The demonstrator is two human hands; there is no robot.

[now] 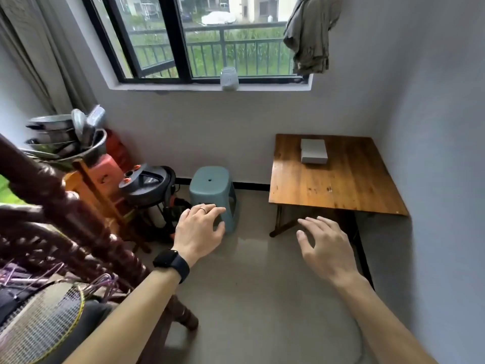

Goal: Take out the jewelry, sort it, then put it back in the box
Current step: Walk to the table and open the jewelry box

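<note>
You are holding both hands out over the floor, fingers loosely spread and gripping nothing. Your left hand (199, 227) is hovering in front of the teal plastic stool (211, 189), your right hand (325, 245) just before the wooden table's (341, 190) near edge. The white box (313, 151) is sitting near the table's far edge, well apart from both hands.

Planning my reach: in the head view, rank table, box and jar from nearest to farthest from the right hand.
1. Table, just ahead of the right hand.
2. Box, on the table's far part.
3. Jar, up on the sill, far left.
</note>
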